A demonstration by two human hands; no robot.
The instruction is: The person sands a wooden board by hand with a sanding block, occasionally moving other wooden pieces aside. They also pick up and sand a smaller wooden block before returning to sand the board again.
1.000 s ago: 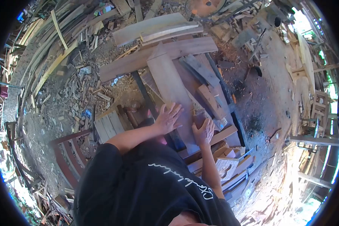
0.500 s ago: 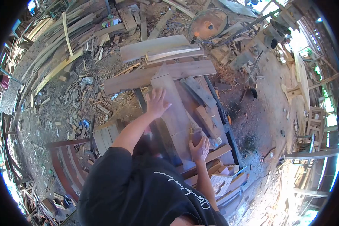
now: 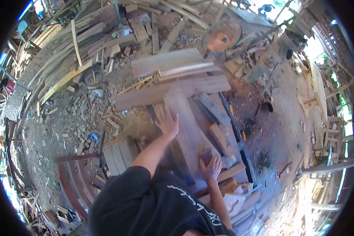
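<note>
A long, pale brown board (image 3: pixel 187 122) lies lengthwise on the workbench, its far end over a crosswise plank (image 3: pixel 208 85). My left hand (image 3: pixel 168 122) rests on the board's left edge around its middle, with the fingers stretched out and a little blurred. Nearer my body, my right hand (image 3: pixel 211 168) is closed round a small brown block (image 3: pixel 206 155) on the board's near part. The block's underside is hidden. To the right of the board lie a grey wood piece (image 3: pixel 213 109) and a brown wood piece (image 3: pixel 221 138).
Several planks (image 3: pixel 167 62) are stacked beyond the crosswise plank. A reddish slatted wooden piece (image 3: pixel 72 179) stands at lower left, beside a pale slatted piece (image 3: pixel 118 158). Wood scraps (image 3: pixel 94 118) litter the ground at left. A round wire-rimmed object (image 3: pixel 223 37) sits at the far side.
The whole view has shifted, so the scene sits lower and further right. My left hand has drawn slightly back along the board, its fingers less spread. My right hand keeps the block.
</note>
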